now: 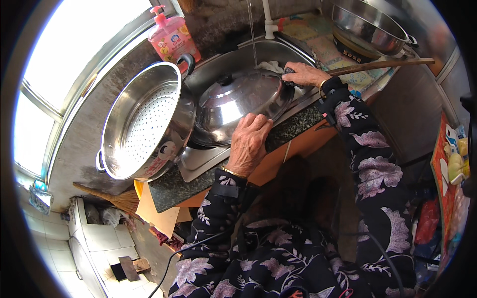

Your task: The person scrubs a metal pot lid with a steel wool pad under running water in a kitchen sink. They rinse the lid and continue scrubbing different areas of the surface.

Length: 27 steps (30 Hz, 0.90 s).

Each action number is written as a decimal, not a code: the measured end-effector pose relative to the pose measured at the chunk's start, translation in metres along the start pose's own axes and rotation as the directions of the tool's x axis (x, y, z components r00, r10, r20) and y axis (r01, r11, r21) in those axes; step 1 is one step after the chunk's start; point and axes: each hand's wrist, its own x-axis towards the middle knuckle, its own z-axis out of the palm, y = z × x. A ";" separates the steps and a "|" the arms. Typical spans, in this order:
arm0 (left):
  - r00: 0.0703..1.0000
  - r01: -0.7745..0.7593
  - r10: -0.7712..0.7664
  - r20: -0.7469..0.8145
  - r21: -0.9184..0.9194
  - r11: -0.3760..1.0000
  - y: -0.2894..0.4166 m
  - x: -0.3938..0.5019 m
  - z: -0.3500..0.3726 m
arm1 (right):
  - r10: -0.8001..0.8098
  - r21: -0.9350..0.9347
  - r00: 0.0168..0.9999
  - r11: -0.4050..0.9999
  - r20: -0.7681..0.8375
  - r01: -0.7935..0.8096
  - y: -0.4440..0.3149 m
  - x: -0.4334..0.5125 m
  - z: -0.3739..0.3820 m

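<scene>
A domed metal pot lid with a black knob (238,98) lies tilted in the stainless steel sink (220,63). My left hand (249,143) grips the lid's near edge. In my right hand (306,74) is a dark scouring pad (288,71), held at the lid's far right edge. Water (252,33) runs down in a thin stream onto the lid's back part. A pale cloth (271,66) lies in the sink behind the lid. To the left, a steel steamer pot with a perforated bottom (149,123) leans on its side.
A pink pump bottle (174,41) stands behind the steamer. A white pipe (268,22) rises behind the sink. At the back right, a steel pot (367,29) sits on an electric cooker, near a wooden stick (384,65). A straw broom (115,197) is below left of the granite counter edge (175,190).
</scene>
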 end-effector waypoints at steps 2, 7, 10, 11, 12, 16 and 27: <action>1.000 0.000 0.000 0.001 -0.010 1.000 0.001 -0.001 -0.001 | 0.041 0.009 0.999 0.999 0.026 -0.041 0.004 0.006 0.003; 0.999 -0.020 0.021 0.029 -0.015 1.000 0.000 0.000 -0.003 | 0.111 0.364 0.993 0.924 0.047 -0.120 0.005 0.011 0.013; 1.000 -0.022 0.023 0.017 -0.023 0.999 -0.001 0.000 -0.006 | 0.186 0.487 0.982 0.860 -0.022 -0.152 0.005 0.008 0.019; 1.000 -0.024 0.025 0.013 -0.026 0.999 -0.001 0.000 -0.007 | 0.177 0.521 0.982 0.845 -0.066 -0.118 0.004 0.006 0.021; 1.000 -0.020 0.020 -0.005 -0.033 0.999 -0.001 0.000 -0.007 | 0.153 0.573 0.983 0.816 -0.097 -0.071 0.006 0.004 0.020; 0.998 -0.020 0.016 -0.058 -0.062 0.998 0.000 0.001 -0.009 | 0.125 0.809 0.987 0.588 -0.098 0.006 0.010 -0.012 0.015; 0.996 0.088 -0.083 -0.043 0.149 0.985 0.018 0.005 0.000 | 0.077 0.630 0.959 0.768 -0.273 0.118 -0.032 -0.071 0.015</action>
